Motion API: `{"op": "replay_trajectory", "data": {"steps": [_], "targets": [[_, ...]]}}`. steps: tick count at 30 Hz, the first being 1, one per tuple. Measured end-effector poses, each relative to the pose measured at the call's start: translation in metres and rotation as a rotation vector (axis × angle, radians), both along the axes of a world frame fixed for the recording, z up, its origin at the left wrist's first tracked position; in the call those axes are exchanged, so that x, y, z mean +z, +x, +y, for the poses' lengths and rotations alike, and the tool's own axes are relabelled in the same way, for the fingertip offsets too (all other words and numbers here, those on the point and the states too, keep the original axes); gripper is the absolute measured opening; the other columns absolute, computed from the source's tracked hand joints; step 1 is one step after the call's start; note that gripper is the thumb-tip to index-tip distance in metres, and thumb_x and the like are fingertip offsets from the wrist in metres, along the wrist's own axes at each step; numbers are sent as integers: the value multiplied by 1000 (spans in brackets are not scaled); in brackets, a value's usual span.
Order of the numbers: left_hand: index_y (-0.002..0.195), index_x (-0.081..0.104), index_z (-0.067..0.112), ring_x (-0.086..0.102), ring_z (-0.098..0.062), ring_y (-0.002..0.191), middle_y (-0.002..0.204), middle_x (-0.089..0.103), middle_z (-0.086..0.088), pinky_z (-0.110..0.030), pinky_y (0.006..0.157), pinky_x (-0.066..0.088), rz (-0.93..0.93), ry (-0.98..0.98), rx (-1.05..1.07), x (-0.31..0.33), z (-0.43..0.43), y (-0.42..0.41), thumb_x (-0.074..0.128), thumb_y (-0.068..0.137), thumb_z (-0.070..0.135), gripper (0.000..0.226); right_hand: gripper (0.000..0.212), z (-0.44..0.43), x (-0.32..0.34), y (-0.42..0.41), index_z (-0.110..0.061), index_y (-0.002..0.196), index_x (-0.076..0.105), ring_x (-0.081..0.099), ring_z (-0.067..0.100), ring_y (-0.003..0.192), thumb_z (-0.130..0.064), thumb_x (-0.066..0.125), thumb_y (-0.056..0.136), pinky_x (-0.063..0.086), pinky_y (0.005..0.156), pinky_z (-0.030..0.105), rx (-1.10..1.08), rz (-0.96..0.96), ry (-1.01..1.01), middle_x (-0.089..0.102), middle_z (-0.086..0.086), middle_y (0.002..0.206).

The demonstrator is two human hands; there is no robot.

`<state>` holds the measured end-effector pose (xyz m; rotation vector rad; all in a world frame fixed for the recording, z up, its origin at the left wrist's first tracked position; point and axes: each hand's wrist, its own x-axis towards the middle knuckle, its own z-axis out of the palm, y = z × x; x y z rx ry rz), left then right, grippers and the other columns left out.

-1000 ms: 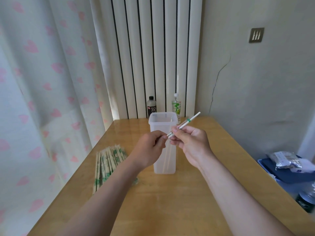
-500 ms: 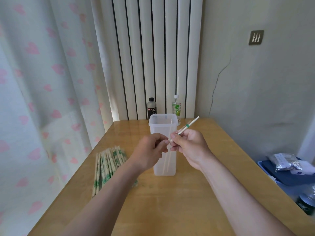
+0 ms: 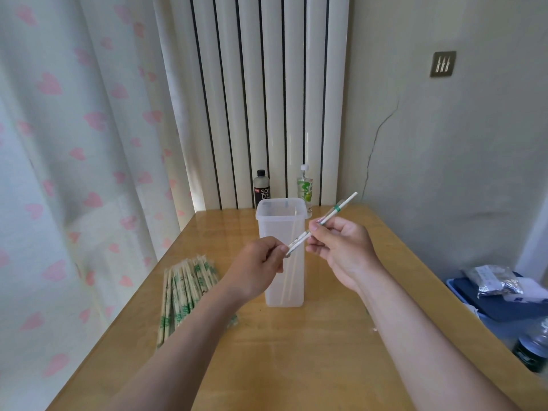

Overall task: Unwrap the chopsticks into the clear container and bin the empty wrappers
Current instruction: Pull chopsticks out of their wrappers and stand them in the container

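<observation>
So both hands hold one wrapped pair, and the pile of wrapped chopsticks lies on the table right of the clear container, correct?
Not quite. In the head view the pile of wrapped chopsticks lies left of the clear container, not right of it. The rest holds: the left hand and the right hand both hold one wrapped pair.
</observation>
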<state>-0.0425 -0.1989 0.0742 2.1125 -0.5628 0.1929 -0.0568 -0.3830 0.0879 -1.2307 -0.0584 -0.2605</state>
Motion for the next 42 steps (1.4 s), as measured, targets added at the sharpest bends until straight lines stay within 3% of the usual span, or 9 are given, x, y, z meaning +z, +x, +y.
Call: {"op": "replay_trajectory", "data": {"steps": [5,12,22,27,34,39,42], "targets": [[89,62,13,56,-11,54,67,62,6,-31,56,51,73,-36,-18,3,-4,-2,49,105,23,23,4,0,1,-1,5,95,69,64,17,68,2,68,92,60,68,32,50,24,15,66,9,72],[87,63,16,53,-8,50,68,64,4,-21,53,44,67,-62,-32,2,-5,-1,51,105,22,23,5,1,3,-3,1,93,69,67,21,68,5,69,91,60,65,33,96,50,-24,69,12,73],[105,68,17,61,-17,54,77,72,1,-22,49,42,153,-93,-99,4,3,-4,53,104,24,16,8,-4,9,1,2,95,65,67,24,71,8,69,90,63,69,35,-97,-23,-49,69,16,76],[97,69,12,46,-8,50,68,69,2,-23,54,40,161,-80,-82,1,7,-6,52,104,26,23,8,-7,13,3,2,95,65,67,23,71,8,68,91,63,70,36,-110,-37,-38,69,16,77],[91,72,15,46,-11,54,71,72,0,-29,58,39,201,-97,-24,-1,3,-3,51,100,22,24,9,-4,13,6,0,96,68,65,25,76,7,68,91,63,70,35,-85,-28,-32,68,16,80],[84,71,19,49,-7,54,69,71,4,-30,64,41,232,-67,-14,-4,2,-1,48,92,32,28,7,-2,12,7,1,95,68,63,25,75,7,67,91,63,67,33,-67,-8,-50,67,16,80],[87,68,21,48,-6,55,70,71,5,-31,65,40,204,-43,-22,-6,0,-2,47,99,27,25,9,-3,13,7,1,96,68,63,24,75,8,68,90,62,67,33,-69,-12,-44,68,16,81]]}}
